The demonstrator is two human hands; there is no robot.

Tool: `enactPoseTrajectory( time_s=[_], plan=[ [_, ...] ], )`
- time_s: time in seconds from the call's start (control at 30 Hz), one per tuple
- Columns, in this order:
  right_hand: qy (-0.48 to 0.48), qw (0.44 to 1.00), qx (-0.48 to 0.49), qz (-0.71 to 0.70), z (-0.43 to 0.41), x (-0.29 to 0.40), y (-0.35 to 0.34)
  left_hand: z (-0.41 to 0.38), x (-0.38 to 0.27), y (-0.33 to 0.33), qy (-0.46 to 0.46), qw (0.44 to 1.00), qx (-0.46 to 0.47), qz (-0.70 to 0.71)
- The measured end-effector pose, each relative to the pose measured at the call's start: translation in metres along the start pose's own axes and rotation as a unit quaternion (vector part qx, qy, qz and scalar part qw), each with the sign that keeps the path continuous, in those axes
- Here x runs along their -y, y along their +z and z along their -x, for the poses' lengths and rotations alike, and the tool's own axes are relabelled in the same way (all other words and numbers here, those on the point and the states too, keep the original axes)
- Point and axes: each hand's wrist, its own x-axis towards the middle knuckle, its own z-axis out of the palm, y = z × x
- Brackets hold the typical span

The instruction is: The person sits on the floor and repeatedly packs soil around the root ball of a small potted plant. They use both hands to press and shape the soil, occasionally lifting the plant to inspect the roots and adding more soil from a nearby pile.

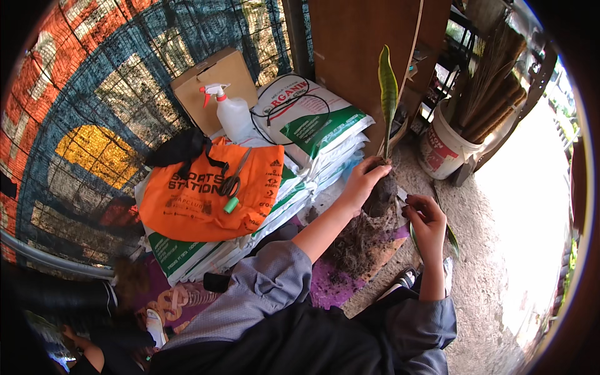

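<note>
My left hand [364,180] grips a snake plant [388,89] at its base, so its single tall leaf with yellow edges stands upright. Below the fingers hangs a dark clump of soil and roots [382,194]. To the right of the clump, my right hand [425,215] pinches a small white piece [402,196], whose material I cannot tell. Loose soil and fibrous roots [354,248] lie beneath both hands on a purple and orange sheet [323,286]. Behind my right wrist, more long green leaves [452,240] show near the concrete floor.
Stacked planting-media sacks [323,122] stand ahead. An orange bag [206,197] there carries scissors [233,180] and a green spool [230,205]. Behind are a spray bottle [233,115] and cardboard box [211,89]. A bucket [438,145] holds brooms. Another person [89,347] is at lower left.
</note>
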Motion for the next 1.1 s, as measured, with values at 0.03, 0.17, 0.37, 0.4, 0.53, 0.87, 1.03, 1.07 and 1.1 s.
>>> enactPoseTrajectory(
  time_s=[0.03, 0.17, 0.37, 0.4, 0.53, 0.87, 1.03, 1.07, 1.1],
  plan=[
    [-0.001, 1.000, 0.001, 0.002, 0.000, 0.000, 0.001, 0.000, -0.001, -0.001, 0.000, 1.000, -0.002, -0.003],
    [-0.016, 0.999, -0.007, 0.027, 0.001, 0.000, 0.003, 0.000, 0.002, -0.005, 0.009, 1.000, -0.012, -0.018],
    [-0.057, 0.996, -0.012, 0.070, 0.001, -0.002, 0.005, 0.001, 0.001, -0.007, -0.001, 1.000, -0.010, 0.004],
    [-0.065, 0.995, -0.008, 0.081, 0.002, -0.003, 0.006, 0.002, 0.001, -0.006, -0.002, 1.000, -0.013, 0.010],
    [-0.096, 0.988, 0.001, 0.118, 0.005, 0.003, 0.017, 0.001, 0.001, -0.007, -0.008, 1.000, -0.016, 0.024],
    [-0.199, 0.966, -0.023, 0.166, 0.019, -0.006, 0.049, -0.002, 0.001, -0.008, 0.006, 0.999, -0.025, 0.042],
    [-0.267, 0.927, -0.007, 0.263, 0.022, -0.003, 0.062, -0.007, 0.008, -0.013, -0.017, 0.996, -0.020, 0.085],
    [-0.269, 0.925, -0.003, 0.268, 0.023, -0.004, 0.064, -0.007, 0.008, -0.013, -0.009, 0.996, -0.023, 0.082],
    [-0.263, 0.925, -0.003, 0.274, 0.025, -0.005, 0.065, -0.007, 0.007, -0.010, -0.004, 0.995, -0.025, 0.092]
  ],
)
